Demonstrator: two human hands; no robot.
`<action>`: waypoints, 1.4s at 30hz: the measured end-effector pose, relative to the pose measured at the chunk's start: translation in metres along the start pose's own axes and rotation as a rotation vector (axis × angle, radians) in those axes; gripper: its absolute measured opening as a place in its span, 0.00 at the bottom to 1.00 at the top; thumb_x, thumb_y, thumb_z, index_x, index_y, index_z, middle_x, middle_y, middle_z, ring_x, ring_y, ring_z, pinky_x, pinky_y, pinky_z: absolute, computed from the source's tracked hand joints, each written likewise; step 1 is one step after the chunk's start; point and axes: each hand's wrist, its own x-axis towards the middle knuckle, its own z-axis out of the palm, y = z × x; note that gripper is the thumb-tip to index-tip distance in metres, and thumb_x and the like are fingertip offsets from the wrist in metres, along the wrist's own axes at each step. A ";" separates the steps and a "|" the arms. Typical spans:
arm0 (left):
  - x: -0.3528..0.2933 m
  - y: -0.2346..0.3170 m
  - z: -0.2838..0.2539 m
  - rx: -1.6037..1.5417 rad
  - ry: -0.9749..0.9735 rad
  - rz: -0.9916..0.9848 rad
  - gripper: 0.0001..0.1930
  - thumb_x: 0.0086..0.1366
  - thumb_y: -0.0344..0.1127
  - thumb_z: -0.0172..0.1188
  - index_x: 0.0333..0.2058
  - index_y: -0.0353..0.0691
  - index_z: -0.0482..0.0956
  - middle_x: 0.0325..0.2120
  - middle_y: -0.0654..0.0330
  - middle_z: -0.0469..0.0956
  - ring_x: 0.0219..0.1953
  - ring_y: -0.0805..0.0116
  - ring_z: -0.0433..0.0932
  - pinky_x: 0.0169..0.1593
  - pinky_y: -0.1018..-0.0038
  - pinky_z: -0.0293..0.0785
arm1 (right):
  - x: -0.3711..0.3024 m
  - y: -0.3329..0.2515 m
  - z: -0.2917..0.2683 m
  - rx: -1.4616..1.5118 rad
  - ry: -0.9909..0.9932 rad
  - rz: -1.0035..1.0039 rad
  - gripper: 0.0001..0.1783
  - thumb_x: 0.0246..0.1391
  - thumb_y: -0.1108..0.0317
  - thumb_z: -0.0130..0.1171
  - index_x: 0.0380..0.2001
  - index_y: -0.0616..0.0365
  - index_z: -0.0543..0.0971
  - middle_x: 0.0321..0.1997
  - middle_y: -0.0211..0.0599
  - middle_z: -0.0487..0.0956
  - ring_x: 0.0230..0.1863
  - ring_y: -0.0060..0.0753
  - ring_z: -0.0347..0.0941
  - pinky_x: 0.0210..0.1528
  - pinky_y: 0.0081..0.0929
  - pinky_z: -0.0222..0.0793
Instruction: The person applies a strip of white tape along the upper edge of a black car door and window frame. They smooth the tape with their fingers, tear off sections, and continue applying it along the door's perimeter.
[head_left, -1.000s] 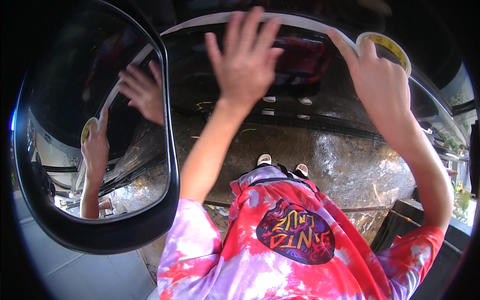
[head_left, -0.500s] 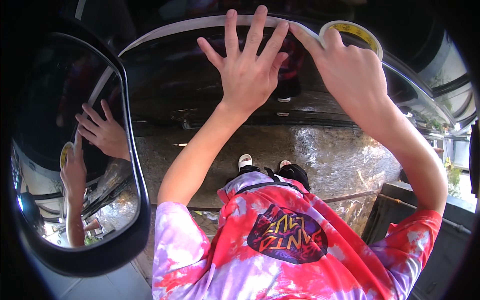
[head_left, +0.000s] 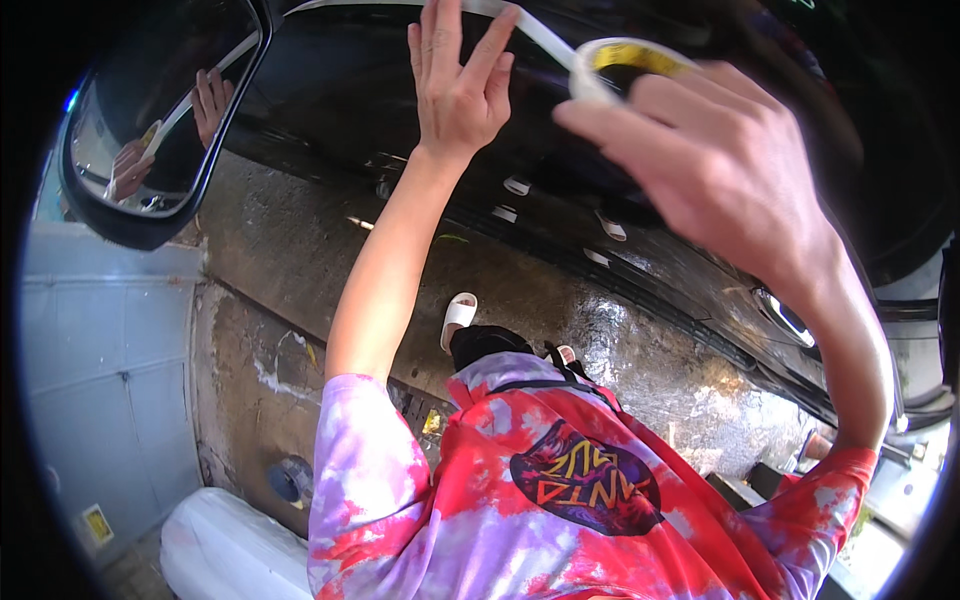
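A white strip of tape (head_left: 545, 40) runs along the glossy black side of a car (head_left: 330, 100). My left hand (head_left: 458, 110) lies on the strip with its fingers stretched out, the fingertips at the picture's upper edge. My right hand (head_left: 720, 170), slightly blurred, grips a roll of tape (head_left: 590, 80) that is white outside and yellow inside. From the roll, a straight length of tape leads up and left to my left fingertips. Some fingers of my right hand are hidden behind the roll and the hand itself.
The car's side mirror (head_left: 135, 140) juts out at the upper left and reflects both hands. Wet concrete floor (head_left: 640, 330) lies below the car. Grey-blue wall panels (head_left: 110, 330) stand at the left, a white covered object (head_left: 235, 550) at the lower left.
My right hand has lifted the roll off the car side, stretching tape out from my left fingertips. My left fingers are less spread. The view has turned, and the mirror appears higher.
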 end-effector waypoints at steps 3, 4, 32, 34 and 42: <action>-0.001 0.010 0.005 0.039 0.099 0.065 0.22 0.75 0.40 0.51 0.63 0.43 0.77 0.60 0.36 0.69 0.63 0.35 0.68 0.68 0.47 0.61 | -0.007 -0.014 -0.006 0.217 0.021 -0.023 0.23 0.49 0.71 0.69 0.51 0.42 0.83 0.30 0.32 0.76 0.27 0.38 0.77 0.27 0.34 0.75; 0.000 0.017 -0.001 0.092 0.054 0.027 0.21 0.74 0.39 0.52 0.62 0.40 0.78 0.56 0.38 0.71 0.60 0.37 0.69 0.66 0.47 0.63 | -0.018 -0.009 -0.017 0.234 -0.084 0.015 0.26 0.51 0.73 0.68 0.55 0.40 0.82 0.35 0.33 0.78 0.30 0.41 0.80 0.28 0.36 0.77; 0.013 -0.001 -0.025 0.090 0.020 0.088 0.20 0.60 0.19 0.51 0.48 0.35 0.85 0.48 0.51 0.82 0.54 0.48 0.80 0.59 0.59 0.75 | -0.178 0.006 -0.076 -0.494 -0.462 0.493 0.40 0.61 0.77 0.61 0.72 0.27 0.67 0.46 0.42 0.82 0.39 0.42 0.86 0.40 0.37 0.86; 0.013 -0.007 -0.023 0.083 0.049 0.122 0.20 0.59 0.18 0.51 0.48 0.35 0.85 0.47 0.51 0.82 0.53 0.49 0.80 0.59 0.59 0.75 | -0.175 0.007 -0.067 -0.568 -0.456 0.514 0.38 0.62 0.72 0.61 0.71 0.25 0.67 0.47 0.42 0.82 0.35 0.42 0.86 0.37 0.39 0.86; 0.017 0.000 -0.023 0.027 0.037 0.120 0.20 0.60 0.18 0.52 0.49 0.34 0.84 0.46 0.51 0.81 0.51 0.49 0.80 0.57 0.59 0.76 | -0.175 0.008 -0.047 -0.650 -0.544 0.590 0.37 0.65 0.72 0.57 0.73 0.26 0.65 0.51 0.43 0.83 0.36 0.43 0.86 0.39 0.37 0.86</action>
